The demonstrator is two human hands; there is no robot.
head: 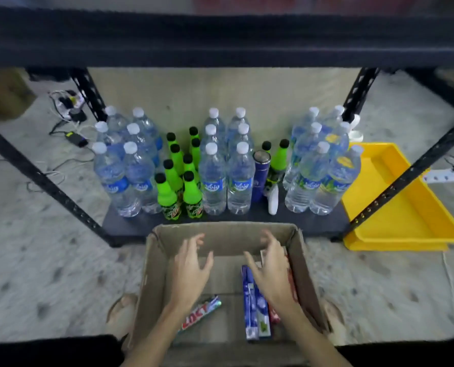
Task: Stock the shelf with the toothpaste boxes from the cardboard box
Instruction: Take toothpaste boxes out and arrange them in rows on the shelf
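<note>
Toothpaste boxes [255, 303] sit inside the cardboard box [151, 263], none on the shelf [130, 225] that I can see, so I judge stocking has barely started. My right hand [270, 271] hovers over the blue and red boxes stacked along the right wall, fingers spread, holding nothing. My left hand [191, 263] hangs mid-box, also loose and empty. One red toothpaste box [202, 313] lies slanted near the bottom left.

Outward: carton's far rim sits just in front of the lower shelf's front edge. That shelf is packed with water bottles [212, 178] and green soda bottles [192, 197]; only a narrow front strip is bare. Upper shelf beam [225, 38] overhangs, top not visible. Yellow tray [406, 229] right of the frame post.
</note>
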